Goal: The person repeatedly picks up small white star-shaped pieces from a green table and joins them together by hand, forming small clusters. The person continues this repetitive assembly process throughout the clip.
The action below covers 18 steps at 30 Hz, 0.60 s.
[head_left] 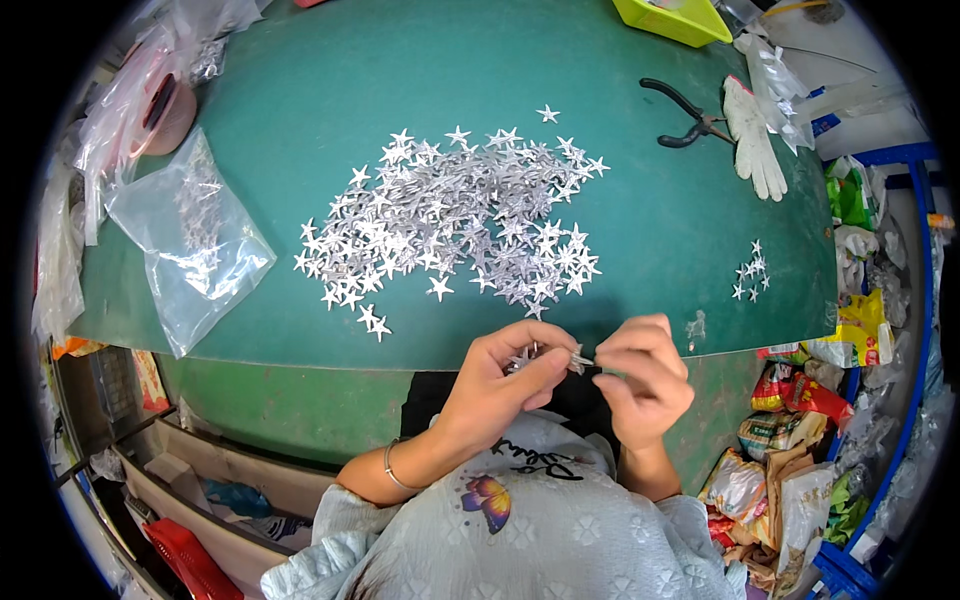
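Observation:
At the table's near edge, my left hand (500,385) is closed round several silver star-shaped pieces (522,357). One piece (578,360) sticks out between its thumb and forefinger. My right hand (645,380) is beside it with fingers curled, the fingertips close to that piece. A thin dark thing shows at these fingertips, too small to name. Beyond my hands a wide heap of silver star pieces (450,215) lies on the green table (270,90). A small separate group of stars (750,272) lies at the right.
A clear plastic bag (190,250) with stars inside lies at the left, near a pink basket (165,120). Black-handled pliers (685,120) and a white glove (752,140) are at the far right. A yellow-green tray (680,20) stands at the back. An open drawer (200,500) is lower left.

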Each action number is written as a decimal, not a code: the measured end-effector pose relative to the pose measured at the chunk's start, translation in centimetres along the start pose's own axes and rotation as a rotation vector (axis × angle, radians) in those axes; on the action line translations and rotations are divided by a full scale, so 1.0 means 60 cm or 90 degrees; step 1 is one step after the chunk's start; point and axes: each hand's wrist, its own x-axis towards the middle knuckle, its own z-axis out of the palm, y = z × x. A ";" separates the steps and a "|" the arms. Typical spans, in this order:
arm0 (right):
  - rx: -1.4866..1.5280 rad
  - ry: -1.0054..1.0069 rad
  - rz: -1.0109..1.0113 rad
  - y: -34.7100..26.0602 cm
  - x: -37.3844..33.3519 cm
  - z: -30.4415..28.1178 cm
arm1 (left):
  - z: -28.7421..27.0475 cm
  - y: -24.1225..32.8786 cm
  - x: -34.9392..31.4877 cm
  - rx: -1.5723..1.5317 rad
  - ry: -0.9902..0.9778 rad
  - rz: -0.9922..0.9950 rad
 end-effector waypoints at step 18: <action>-0.285 0.037 0.111 0.082 0.028 -0.003 | -0.012 -0.005 0.017 -0.072 -0.013 -0.026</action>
